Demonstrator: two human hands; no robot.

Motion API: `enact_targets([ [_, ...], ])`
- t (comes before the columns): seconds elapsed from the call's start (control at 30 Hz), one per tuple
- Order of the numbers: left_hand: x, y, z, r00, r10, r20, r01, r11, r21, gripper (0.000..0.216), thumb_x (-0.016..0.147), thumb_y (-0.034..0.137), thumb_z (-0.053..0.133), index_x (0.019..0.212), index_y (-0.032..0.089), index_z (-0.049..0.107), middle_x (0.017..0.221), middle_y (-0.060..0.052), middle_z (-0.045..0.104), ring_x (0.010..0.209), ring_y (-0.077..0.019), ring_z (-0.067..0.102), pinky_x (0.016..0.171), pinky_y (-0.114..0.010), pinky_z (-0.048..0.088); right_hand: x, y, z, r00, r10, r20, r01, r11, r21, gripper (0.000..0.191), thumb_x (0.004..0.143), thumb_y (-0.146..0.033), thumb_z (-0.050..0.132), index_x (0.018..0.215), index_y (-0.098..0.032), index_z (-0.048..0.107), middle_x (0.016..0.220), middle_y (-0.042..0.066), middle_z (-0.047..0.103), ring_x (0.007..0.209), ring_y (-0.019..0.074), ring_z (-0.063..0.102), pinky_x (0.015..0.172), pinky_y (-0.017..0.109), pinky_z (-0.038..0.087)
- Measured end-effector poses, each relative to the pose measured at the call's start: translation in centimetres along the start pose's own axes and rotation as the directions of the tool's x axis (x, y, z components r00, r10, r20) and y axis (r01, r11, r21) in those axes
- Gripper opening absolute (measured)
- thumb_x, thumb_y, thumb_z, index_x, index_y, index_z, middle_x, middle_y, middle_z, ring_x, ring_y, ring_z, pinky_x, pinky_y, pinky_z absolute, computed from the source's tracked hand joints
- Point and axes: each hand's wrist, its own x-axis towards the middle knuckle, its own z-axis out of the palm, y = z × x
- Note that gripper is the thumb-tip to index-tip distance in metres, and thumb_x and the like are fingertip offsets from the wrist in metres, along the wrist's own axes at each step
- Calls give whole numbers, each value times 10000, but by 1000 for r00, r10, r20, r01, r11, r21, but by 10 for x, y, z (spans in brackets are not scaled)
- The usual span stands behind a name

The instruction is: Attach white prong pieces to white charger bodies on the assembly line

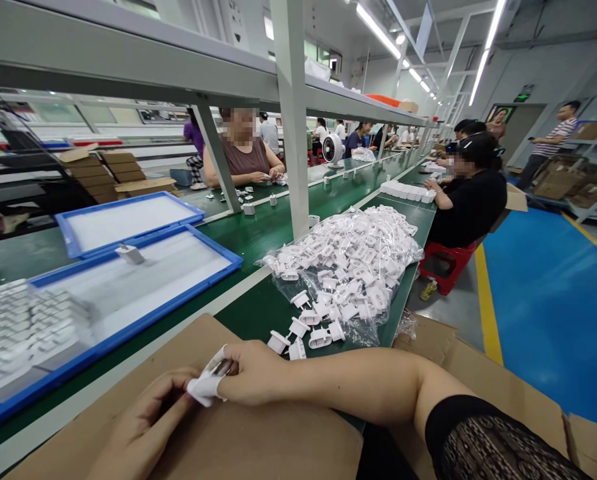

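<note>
My left hand point(153, 413) is closed, its thumb and fingertips pinching a small white plastic piece point(198, 392) over a brown cardboard sheet point(273, 443). From the other side my right hand point(253, 373) reaches in with curled fingers and grips the same piece. White finger covers point(214, 373) are on fingers of the right hand, and they partly hide what is held. Just beyond the right wrist lie loose white plug parts point(320, 339), some with prongs. They spill from a clear plastic bag point(373, 330) heaped with more of the same.
Left, a blue-rimmed tray point(213, 250) holds rows of white adapter blocks point(23, 333) and one separate block point(129, 254). Behind it lies another blue tray point(128, 200). A grey post point(292, 120) rises beside the green belt point(258, 223). Co-workers sit across and to the right.
</note>
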Motion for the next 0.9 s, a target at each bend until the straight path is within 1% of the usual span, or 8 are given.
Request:
enact_targets([
  [0.07,0,3,0,1000,3,-14,-3,1000,-15,606,725,826,660,945,264,720,1116,-62,734,1097,-337,678,939,-387,599,0,0,0,1000,0,0,0,1000,0,376,659,-446,912,940,-254,753,909,-16,729,853,162,675,682,207,508],
  [0.2,0,8,3,999,-28,-26,28,999,-28,670,664,892,646,915,273,710,1174,-65,728,1123,-346,669,978,-406,575,1,2,1,1000,-6,-7,6,1000,11,383,655,-448,916,944,-251,760,906,-15,730,852,161,676,686,208,510],
  [0.37,1,8,5,998,-55,-34,54,998,-32,679,631,904,649,895,280,690,1187,-57,724,1118,-339,665,988,-409,562,1,1,-1,1000,-3,-1,3,1000,7,380,660,-452,913,945,-256,756,920,-18,727,863,160,674,695,208,504],
  [0.57,1,8,4,998,-52,-29,52,999,-6,651,661,875,637,905,274,693,1209,-64,718,1128,-330,670,1015,-408,564,1,1,-1,1000,9,1,-9,1000,11,372,661,-440,914,936,-253,746,907,-15,728,849,156,674,683,204,504],
  [0.73,0,10,5,999,-37,-36,37,999,-12,638,677,861,633,886,261,695,1183,-70,728,1091,-322,692,936,-362,601,2,3,-1,1000,-5,-2,5,1000,11,383,658,-442,917,942,-248,747,900,-11,727,832,157,673,663,204,502],
  [0.9,1,10,6,999,-38,-23,38,999,-19,646,670,872,627,883,264,681,1215,-72,718,1117,-330,676,976,-393,579,2,3,-1,1000,-17,-5,17,1000,-10,384,665,-466,908,945,-250,757,889,-14,724,814,156,666,659,209,498],
])
